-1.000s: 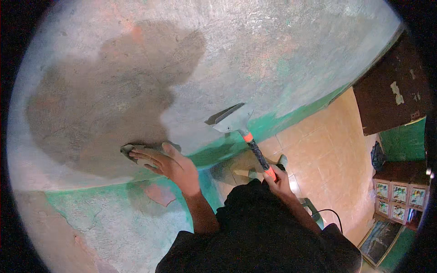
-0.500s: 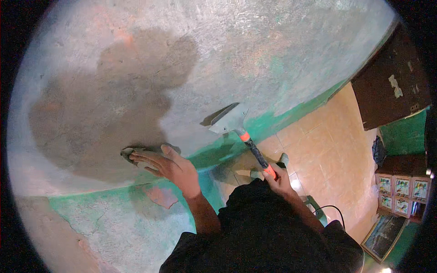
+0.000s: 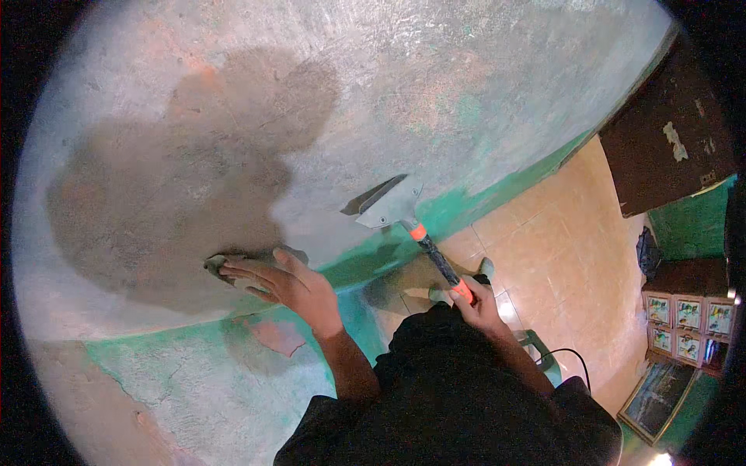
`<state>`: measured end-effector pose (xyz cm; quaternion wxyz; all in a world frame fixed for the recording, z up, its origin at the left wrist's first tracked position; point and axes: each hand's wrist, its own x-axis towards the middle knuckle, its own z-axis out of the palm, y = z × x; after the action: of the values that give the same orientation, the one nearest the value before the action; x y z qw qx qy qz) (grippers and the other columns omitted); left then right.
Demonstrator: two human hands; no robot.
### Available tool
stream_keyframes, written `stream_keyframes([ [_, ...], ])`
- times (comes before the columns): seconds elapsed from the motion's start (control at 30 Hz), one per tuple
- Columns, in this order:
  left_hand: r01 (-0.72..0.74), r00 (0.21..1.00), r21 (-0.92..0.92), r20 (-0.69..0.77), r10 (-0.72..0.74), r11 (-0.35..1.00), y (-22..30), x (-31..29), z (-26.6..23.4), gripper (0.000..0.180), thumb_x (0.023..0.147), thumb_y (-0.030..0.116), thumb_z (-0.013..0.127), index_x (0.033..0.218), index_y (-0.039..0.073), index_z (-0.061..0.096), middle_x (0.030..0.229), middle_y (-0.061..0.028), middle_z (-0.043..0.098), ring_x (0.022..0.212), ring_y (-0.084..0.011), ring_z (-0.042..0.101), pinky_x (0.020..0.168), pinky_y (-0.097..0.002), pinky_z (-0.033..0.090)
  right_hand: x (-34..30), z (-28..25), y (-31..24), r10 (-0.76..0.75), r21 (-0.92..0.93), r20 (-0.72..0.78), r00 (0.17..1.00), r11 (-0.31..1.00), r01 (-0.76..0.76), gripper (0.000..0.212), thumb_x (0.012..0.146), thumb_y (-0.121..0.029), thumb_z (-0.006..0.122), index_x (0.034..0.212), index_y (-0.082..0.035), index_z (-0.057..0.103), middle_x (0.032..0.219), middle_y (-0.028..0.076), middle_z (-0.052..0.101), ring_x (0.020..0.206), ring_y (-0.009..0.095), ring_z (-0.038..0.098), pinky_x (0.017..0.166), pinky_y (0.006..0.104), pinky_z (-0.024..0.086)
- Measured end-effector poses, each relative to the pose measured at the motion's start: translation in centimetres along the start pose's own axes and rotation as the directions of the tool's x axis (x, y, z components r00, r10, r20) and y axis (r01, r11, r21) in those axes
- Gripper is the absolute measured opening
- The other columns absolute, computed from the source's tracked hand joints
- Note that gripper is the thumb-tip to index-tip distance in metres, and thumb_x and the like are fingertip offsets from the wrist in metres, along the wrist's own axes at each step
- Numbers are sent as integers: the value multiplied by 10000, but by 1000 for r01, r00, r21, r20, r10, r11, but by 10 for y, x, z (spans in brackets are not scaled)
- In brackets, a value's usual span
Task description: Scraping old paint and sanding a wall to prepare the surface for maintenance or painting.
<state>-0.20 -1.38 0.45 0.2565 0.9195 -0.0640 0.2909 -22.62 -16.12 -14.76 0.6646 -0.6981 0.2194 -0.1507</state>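
Here we pressed our left hand [image 3: 287, 283], fingers spread flat, on a rag [image 3: 221, 264] against the grey wall [image 3: 435, 93] (at the edge of a damp dark patch [image 3: 179, 194]). Our right hand [image 3: 475, 299] gripped the scraper [image 3: 396, 210] handle, its blade resting on the wall above the green band [image 3: 497, 202].

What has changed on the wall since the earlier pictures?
The scraper in the right hand moved up and slightly left along the wall. The left hand stayed pressing the cloth against the damp patch.
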Motion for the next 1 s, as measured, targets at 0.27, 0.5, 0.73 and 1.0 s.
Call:
stream_keyframes([
  [0.27,100,993,25,52,-101,995,6,2,-5,734,1007,447,249,1497,-28,-22,1563,-249,-24,1447,-402,52,1140,-532,72,1,5,-7,-40,-21,-40,998,999,39,177,902,-151,629,977,5,596,678,4,487,634,71,448,571,249,391],
  [0.5,103,993,7,65,-103,995,0,1,-2,751,1002,483,229,1498,-26,-15,1564,-246,-19,1451,-393,36,1138,-540,54,-2,1,11,-54,-66,-92,994,997,48,230,869,-160,676,1028,-5,617,632,53,492,580,91,461,541,261,402],
  [0.73,43,999,0,22,-43,999,-6,-1,3,758,1002,475,256,1496,-31,-16,1564,-243,-32,1453,-385,11,1141,-542,34,-3,0,12,-63,-80,-89,994,995,56,232,870,-170,673,1019,0,619,630,63,483,568,93,451,525,263,386],
  [1.0,52,995,61,82,-57,997,-55,-4,30,786,1004,455,285,1465,-95,-38,1532,-303,-108,1441,-420,-44,1138,-552,13,-1,-4,8,-51,-97,-96,994,994,42,234,863,-182,686,1011,-10,629,625,78,510,553,127,481,537,290,410],
])
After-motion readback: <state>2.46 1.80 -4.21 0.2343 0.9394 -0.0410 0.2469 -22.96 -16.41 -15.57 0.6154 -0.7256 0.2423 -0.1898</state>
